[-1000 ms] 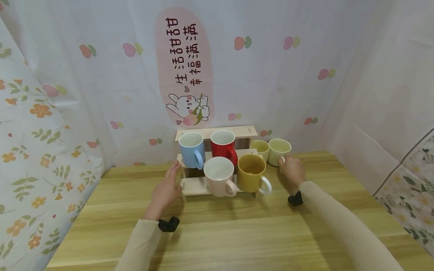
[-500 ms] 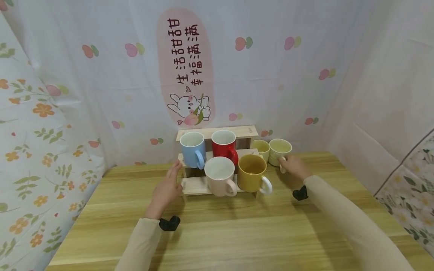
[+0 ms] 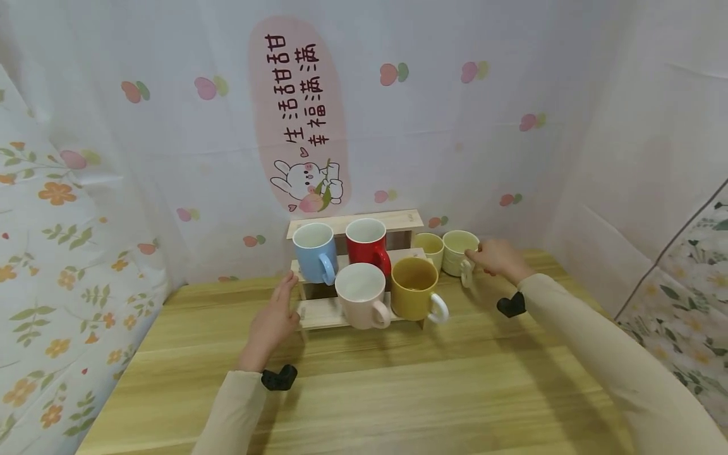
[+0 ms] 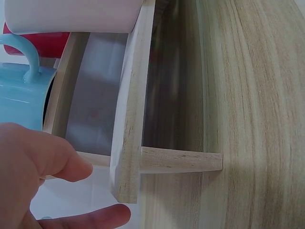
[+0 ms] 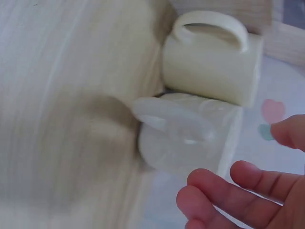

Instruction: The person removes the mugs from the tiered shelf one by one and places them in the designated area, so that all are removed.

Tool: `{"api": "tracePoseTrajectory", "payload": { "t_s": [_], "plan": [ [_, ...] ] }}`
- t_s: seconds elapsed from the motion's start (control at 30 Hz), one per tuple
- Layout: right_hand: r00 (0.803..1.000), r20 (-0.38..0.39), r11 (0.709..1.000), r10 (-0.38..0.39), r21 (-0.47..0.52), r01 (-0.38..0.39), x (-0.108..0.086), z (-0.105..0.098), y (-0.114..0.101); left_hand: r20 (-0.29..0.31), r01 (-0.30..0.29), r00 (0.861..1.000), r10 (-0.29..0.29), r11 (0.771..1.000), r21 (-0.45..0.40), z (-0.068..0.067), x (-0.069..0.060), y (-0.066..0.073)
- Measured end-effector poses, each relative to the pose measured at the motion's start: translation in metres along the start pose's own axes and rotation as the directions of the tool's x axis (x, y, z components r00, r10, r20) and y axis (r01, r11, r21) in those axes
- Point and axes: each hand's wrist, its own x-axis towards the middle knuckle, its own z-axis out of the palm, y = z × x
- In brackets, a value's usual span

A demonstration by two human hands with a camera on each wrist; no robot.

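The left hand (image 3: 272, 327) is at the left end of the wooden rack (image 3: 324, 314), fingertips by the middle shelf's edge. In the left wrist view, that hand (image 4: 47, 167) has thumb and finger apart beside the rack (image 4: 128, 124). Loosely extended, the right hand (image 3: 502, 259) is at the right side of a pale green cup (image 3: 455, 256). The right wrist view shows the hand's (image 5: 248, 195) fingers spread near the cup's (image 5: 190, 152) rim, not round its handle; contact is unclear. A second pale cup (image 3: 430, 248) stands beside it, left of the first.
On the rack are a light blue mug (image 3: 315, 253), a red mug (image 3: 366, 243), a pale pink mug (image 3: 358, 297) and a mustard mug (image 3: 411, 294) with a white handle. Behind the wooden table (image 3: 364, 392) hangs a patterned curtain (image 3: 432, 158).
The right hand has let go of the pale green cup's handle and moved up and right, towards the rim. The left hand stays by the rack. The head view has shifted slightly.
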Motion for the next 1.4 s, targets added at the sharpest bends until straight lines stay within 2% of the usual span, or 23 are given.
{"api": "tracePoseTrajectory", "payload": {
  "t_s": [0.23, 0.43, 0.63, 0.93, 1.17, 1.4],
  "plan": [
    [1.000, -0.009, 0.999, -0.025, -0.021, 0.024, -0.001, -0.014, -0.014, 0.010, -0.003, 1.000, 0.004, 1.000, -0.008, -0.002, 0.000, 0.000],
    [0.999, 0.031, 0.998, -0.034, -0.048, 0.036, 0.000, -0.022, -0.033, 0.019, 0.012, 1.000, -0.012, 1.000, -0.022, -0.001, 0.000, 0.000],
    [0.998, 0.049, 0.998, -0.048, -0.030, 0.049, 0.002, -0.027, -0.049, 0.015, 0.001, 1.000, -0.001, 1.000, -0.019, 0.000, -0.002, 0.000],
    [0.993, 0.099, 0.996, -0.064, -0.063, 0.071, -0.003, -0.040, -0.080, 0.018, 0.005, 1.000, -0.005, 1.000, -0.022, -0.001, 0.001, -0.001],
    [0.990, 0.061, 0.986, -0.129, -0.100, 0.135, -0.004, -0.043, -0.108, 0.024, 0.003, 1.000, -0.002, 1.000, -0.021, 0.001, 0.002, -0.003],
    [0.992, 0.042, 0.988, -0.118, -0.092, 0.121, -0.004, -0.044, -0.127, 0.016, 0.002, 1.000, -0.002, 1.000, -0.029, 0.001, 0.001, -0.003]
  ]
}}
